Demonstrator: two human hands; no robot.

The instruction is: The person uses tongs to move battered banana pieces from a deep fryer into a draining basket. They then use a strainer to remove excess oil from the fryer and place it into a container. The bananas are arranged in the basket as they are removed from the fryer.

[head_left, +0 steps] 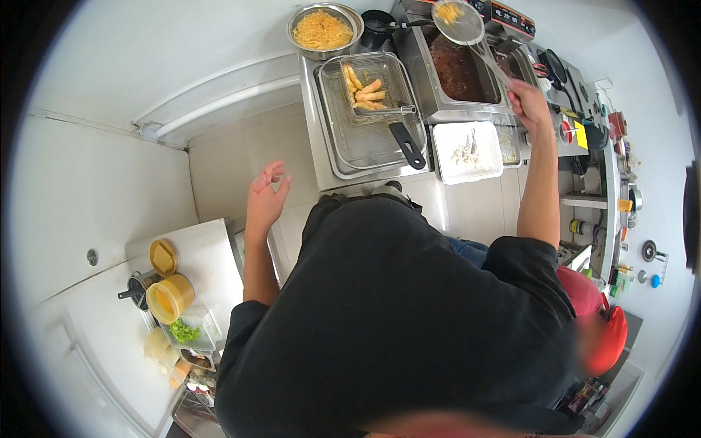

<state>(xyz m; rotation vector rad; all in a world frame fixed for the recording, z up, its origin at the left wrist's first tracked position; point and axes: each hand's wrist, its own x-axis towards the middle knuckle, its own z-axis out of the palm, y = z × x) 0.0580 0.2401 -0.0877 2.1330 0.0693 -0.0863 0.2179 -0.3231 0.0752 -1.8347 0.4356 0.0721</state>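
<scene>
My right hand is closed round the handle of a round mesh skimmer, held above the deep fryer. Some golden fried bits lie in the skimmer. Below it, dark oil fills the fryer tank. My left hand is held out at the left with nothing in it, its fingers apart. Ahead of it, a wire fry basket with a black handle rests on a metal tray. Several golden fried pieces lie inside the basket.
At the back left stands a metal bowl of shredded golden food. A white tray with dark residue sits before the fryer. On the left counter are a yellow tub and greens. A person in a red cap stands at the right.
</scene>
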